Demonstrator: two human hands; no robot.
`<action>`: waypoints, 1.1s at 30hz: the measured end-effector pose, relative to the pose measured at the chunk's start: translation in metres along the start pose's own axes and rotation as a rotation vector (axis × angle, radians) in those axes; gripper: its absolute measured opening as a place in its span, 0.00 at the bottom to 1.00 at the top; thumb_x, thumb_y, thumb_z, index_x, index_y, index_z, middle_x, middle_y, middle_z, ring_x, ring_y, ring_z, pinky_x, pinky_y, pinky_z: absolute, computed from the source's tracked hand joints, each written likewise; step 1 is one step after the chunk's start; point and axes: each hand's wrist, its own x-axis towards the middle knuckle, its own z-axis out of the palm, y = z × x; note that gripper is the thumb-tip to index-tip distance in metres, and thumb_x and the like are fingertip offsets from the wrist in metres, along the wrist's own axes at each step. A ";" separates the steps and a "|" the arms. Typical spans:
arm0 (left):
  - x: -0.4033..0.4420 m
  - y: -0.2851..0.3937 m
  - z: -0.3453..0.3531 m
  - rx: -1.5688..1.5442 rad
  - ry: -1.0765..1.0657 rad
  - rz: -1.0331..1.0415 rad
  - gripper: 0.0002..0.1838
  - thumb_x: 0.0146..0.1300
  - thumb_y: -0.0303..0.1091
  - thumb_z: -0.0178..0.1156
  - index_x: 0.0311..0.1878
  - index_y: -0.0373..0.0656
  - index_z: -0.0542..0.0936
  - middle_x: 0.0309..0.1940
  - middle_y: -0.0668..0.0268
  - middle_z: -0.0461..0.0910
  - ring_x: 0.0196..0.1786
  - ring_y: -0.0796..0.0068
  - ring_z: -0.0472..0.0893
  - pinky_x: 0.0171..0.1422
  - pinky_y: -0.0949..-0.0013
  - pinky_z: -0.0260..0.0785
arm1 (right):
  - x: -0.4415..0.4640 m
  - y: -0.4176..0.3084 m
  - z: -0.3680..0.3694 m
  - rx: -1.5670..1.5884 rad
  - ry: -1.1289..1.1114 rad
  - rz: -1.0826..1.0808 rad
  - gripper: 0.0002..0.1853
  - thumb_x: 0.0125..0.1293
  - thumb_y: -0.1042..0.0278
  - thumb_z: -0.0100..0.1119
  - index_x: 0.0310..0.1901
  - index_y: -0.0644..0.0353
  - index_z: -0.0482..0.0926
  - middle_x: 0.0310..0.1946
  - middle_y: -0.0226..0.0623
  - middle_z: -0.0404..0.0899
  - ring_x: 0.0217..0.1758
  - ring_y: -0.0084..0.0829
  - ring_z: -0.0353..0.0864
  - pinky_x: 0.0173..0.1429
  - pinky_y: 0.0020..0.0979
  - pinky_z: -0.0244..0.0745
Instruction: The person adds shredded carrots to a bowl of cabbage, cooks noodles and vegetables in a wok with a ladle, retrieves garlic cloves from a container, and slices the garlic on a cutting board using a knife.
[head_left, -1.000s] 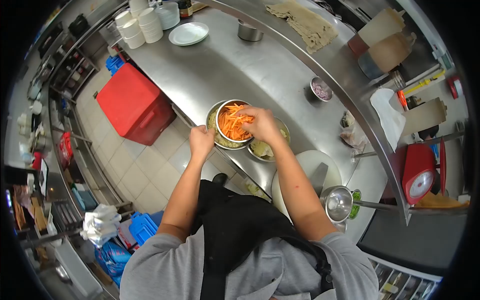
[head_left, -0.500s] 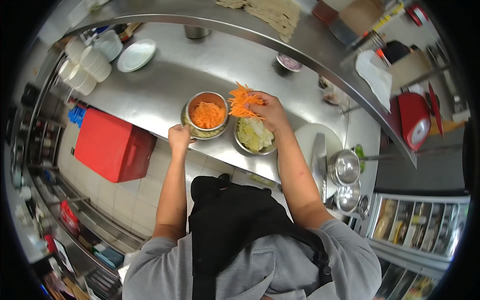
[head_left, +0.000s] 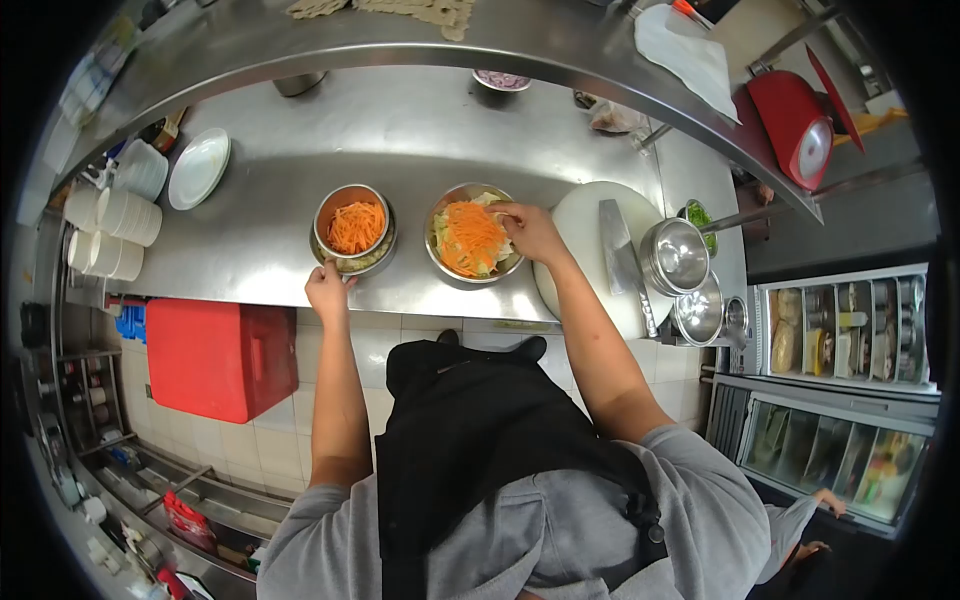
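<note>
The left forearm reaches almost straight forward, and the left hand (head_left: 327,289) has its fingers clenched on the near edge of the wider steel bowl (head_left: 384,262). A smaller deep steel bowl (head_left: 319,222) of orange carrot shreds (head_left: 356,229) sits in it. The right forearm angles inward; the right hand (head_left: 530,230) is palm down, its bent fingertips at a loose, stringy orange carrot heap (head_left: 473,238). Whether they grasp any shreds, I cannot tell. The heap lies over pale, leafy chopped greens (head_left: 444,252) inside a round, shiny steel bowl (head_left: 431,258). Beside it, a broad-bladed metal knife (head_left: 618,245) rests on a smooth, round white board (head_left: 575,222).
</note>
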 end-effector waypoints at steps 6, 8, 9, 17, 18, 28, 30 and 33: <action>-0.064 -0.087 -0.006 -0.004 -0.009 0.102 0.21 0.82 0.44 0.46 0.37 0.37 0.78 0.27 0.60 0.83 0.28 0.69 0.83 0.37 0.68 0.77 | -0.014 0.008 0.016 -0.296 0.050 -0.110 0.17 0.70 0.72 0.54 0.57 0.52 0.86 0.45 0.52 0.86 0.42 0.51 0.86 0.50 0.38 0.80; -0.105 -0.071 0.026 -0.075 -0.461 -0.228 0.20 0.81 0.44 0.48 0.43 0.35 0.78 0.32 0.55 0.84 0.32 0.63 0.87 0.38 0.64 0.81 | -0.026 -0.003 0.012 -0.203 0.157 -0.111 0.17 0.70 0.71 0.53 0.55 0.54 0.86 0.43 0.53 0.86 0.43 0.52 0.86 0.51 0.42 0.80; -0.121 -0.069 0.051 -0.152 -0.500 -0.279 0.21 0.81 0.45 0.50 0.51 0.32 0.75 0.42 0.50 0.83 0.36 0.57 0.88 0.43 0.60 0.84 | -0.035 -0.010 0.009 -0.119 0.218 -0.124 0.16 0.70 0.70 0.52 0.53 0.56 0.87 0.41 0.53 0.86 0.44 0.53 0.87 0.53 0.45 0.81; -0.082 -0.043 0.228 -0.028 -0.577 -0.169 0.14 0.79 0.31 0.47 0.57 0.29 0.70 0.47 0.52 0.80 0.40 0.64 0.85 0.41 0.60 0.87 | -0.145 -0.003 -0.036 0.141 0.223 -0.050 0.15 0.72 0.62 0.60 0.54 0.59 0.86 0.33 0.46 0.87 0.32 0.35 0.86 0.42 0.36 0.79; -0.074 -0.039 0.249 -0.039 -0.627 -0.152 0.13 0.79 0.30 0.47 0.57 0.30 0.70 0.46 0.53 0.79 0.40 0.64 0.85 0.39 0.61 0.87 | -0.162 0.000 -0.039 0.159 0.183 0.041 0.15 0.71 0.62 0.61 0.53 0.59 0.86 0.37 0.47 0.88 0.37 0.39 0.88 0.45 0.37 0.80; -0.015 -0.031 0.382 0.213 -0.844 -0.251 0.25 0.80 0.45 0.51 0.70 0.37 0.70 0.57 0.56 0.80 0.42 0.63 0.86 0.47 0.65 0.79 | -0.324 0.100 -0.005 0.195 0.073 0.300 0.19 0.71 0.53 0.61 0.51 0.60 0.87 0.41 0.50 0.88 0.44 0.48 0.88 0.53 0.40 0.81; -0.016 -0.045 0.369 0.310 -0.848 -0.150 0.23 0.80 0.44 0.51 0.66 0.36 0.74 0.56 0.56 0.81 0.42 0.64 0.86 0.46 0.65 0.78 | -0.356 0.135 0.004 0.179 0.081 0.359 0.20 0.70 0.51 0.61 0.49 0.61 0.87 0.42 0.51 0.88 0.46 0.52 0.87 0.54 0.43 0.81; -0.038 -0.064 0.326 0.394 -0.815 0.085 0.18 0.79 0.40 0.50 0.56 0.35 0.81 0.51 0.55 0.83 0.39 0.66 0.85 0.43 0.66 0.78 | -0.414 0.211 0.029 0.045 0.078 0.535 0.21 0.69 0.50 0.62 0.52 0.58 0.87 0.42 0.51 0.88 0.44 0.51 0.88 0.55 0.43 0.81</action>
